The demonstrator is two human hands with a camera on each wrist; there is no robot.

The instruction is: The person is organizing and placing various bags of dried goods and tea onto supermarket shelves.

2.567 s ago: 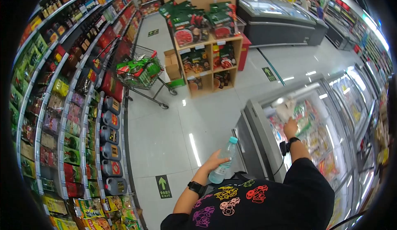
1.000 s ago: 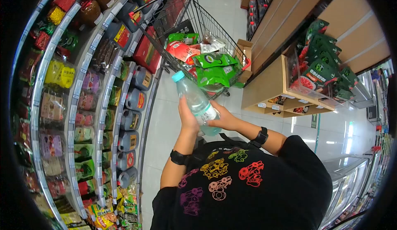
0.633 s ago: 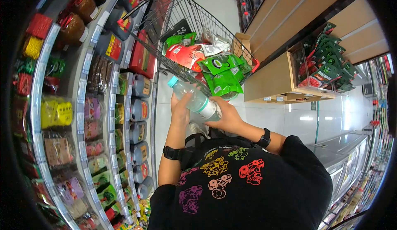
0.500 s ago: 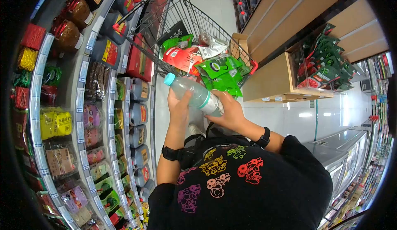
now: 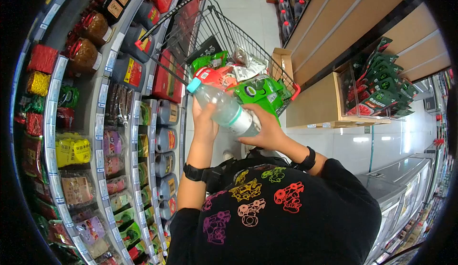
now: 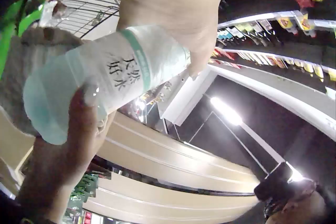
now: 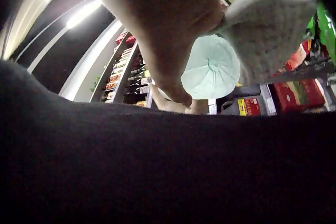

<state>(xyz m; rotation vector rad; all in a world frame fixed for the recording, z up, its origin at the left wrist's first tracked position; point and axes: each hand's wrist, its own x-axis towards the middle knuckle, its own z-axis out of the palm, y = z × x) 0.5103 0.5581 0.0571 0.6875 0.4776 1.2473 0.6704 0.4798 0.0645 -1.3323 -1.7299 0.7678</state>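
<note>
A clear bottle with a pale teal cap [image 5: 194,85] lies slantwise in front of the person's chest, cap end up and left. The left hand [image 5: 205,124] grips its upper part, thumb across the front. Around its lower, labelled part curls the right hand [image 5: 268,130]. A greyish-white, cloth-like thing [image 6: 31,71] is beside the bottle's base at the right hand; the right wrist view shows this pale thing [image 7: 268,32] next to the bottle's round base [image 7: 211,69]. Part of the bottle is hidden by the fingers.
Just beyond the hands stands a wire shopping cart [image 5: 234,24] holding green, red and silver packs. Stocked shelves [image 5: 98,117] with large jugs [image 5: 167,139] run along the left. A wooden stand [image 5: 312,104] with green packs is at right, and freezers [image 5: 403,181] behind it.
Earlier the left hand alone held the bottle and the right hand reached into a freezer; now both hold the bottle by the cart. Over the last half second the bottle has barely moved.
</note>
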